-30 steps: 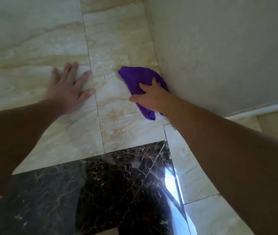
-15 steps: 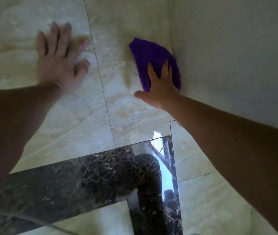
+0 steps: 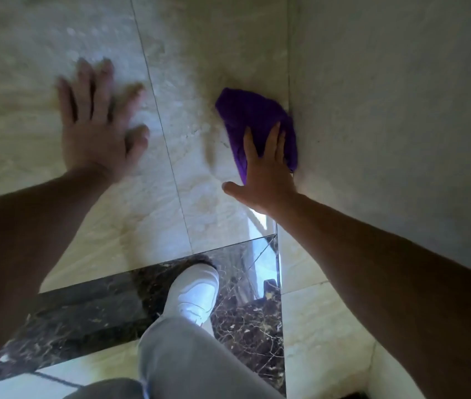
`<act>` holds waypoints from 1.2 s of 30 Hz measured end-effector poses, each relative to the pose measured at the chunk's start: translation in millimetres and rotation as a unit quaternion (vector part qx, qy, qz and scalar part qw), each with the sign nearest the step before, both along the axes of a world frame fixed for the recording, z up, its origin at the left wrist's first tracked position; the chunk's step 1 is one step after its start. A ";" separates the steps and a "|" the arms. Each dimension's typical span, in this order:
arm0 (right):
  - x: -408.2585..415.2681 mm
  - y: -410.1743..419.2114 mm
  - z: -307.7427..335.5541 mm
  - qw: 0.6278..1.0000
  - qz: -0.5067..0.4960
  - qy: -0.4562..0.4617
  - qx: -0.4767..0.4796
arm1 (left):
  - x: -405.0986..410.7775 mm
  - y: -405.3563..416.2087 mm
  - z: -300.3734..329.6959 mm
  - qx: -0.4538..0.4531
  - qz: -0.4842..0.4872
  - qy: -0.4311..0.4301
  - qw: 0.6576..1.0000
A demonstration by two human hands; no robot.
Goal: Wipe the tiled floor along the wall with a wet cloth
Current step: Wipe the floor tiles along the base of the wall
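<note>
The right hand (image 3: 267, 171) lies flat on the near end of a purple cloth (image 3: 253, 119), fingers straight and close together pointing away from the person, thumb spread out to the left onto bare tile; it presses down on the cloth with an open palm and does not curl around it. The cloth is bunched on the cream marble floor tile (image 3: 199, 67), its right edge against the foot of the pale wall (image 3: 395, 110), and most of it shows beyond the fingertips. The right forearm runs in from the lower right, alongside the wall, with the wrist roughly in line with the arm. The left hand (image 3: 99, 128) is spread wide, palm down, on the neighbouring cream tile, well apart from the cloth and on the other side of a grout line (image 3: 165, 145); it holds nothing, and it is blurred, so whether it bears on the floor or hangs just over it cannot be told. The left forearm comes in from the lower left. Nearer the person, a white shoe (image 3: 196, 295) stands on a glossy dark marble strip (image 3: 84, 312), with a grey trouser leg (image 3: 188, 358) above it.
</note>
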State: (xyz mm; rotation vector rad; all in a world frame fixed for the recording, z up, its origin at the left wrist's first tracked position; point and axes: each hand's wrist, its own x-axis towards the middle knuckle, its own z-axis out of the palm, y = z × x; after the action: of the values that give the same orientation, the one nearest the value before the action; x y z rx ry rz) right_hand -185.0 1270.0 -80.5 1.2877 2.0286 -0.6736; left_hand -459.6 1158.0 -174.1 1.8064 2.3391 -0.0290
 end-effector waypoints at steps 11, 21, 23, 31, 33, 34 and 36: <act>-12.2 44.7 -17.0 0.991 0.067 0.059 0.096 | 0.9 -0.4 0.5 0.015 -0.003 -0.030 0.999; -103.7 142.1 -48.1 0.977 -0.022 0.120 0.176 | -2.4 20.4 4.7 0.039 -0.001 -0.045 0.998; -119.1 162.0 -48.3 0.974 -0.027 0.124 0.186 | -18.8 43.9 7.4 0.033 0.013 -0.047 0.998; -172.8 227.6 -35.9 0.986 -0.063 0.085 0.129 | -154.2 94.9 18.1 -0.001 0.209 -0.049 0.977; -184.8 245.8 -33.3 0.986 -0.080 0.088 0.115 | -170.0 94.9 15.2 -0.011 0.206 -0.053 0.977; -188.4 252.0 -32.9 0.985 -0.088 0.090 0.115 | -169.8 94.5 13.2 -0.014 0.200 -0.055 0.978; -192.0 256.5 -36.0 0.983 -0.092 0.090 0.132 | -161.6 94.3 9.7 -0.019 0.204 -0.057 0.977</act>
State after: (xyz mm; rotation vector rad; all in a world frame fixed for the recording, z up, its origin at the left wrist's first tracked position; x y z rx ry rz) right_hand -377.0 1526.5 -116.5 1.6362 2.2210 -0.6395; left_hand -621.2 1252.3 -164.3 1.2446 2.5543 0.0845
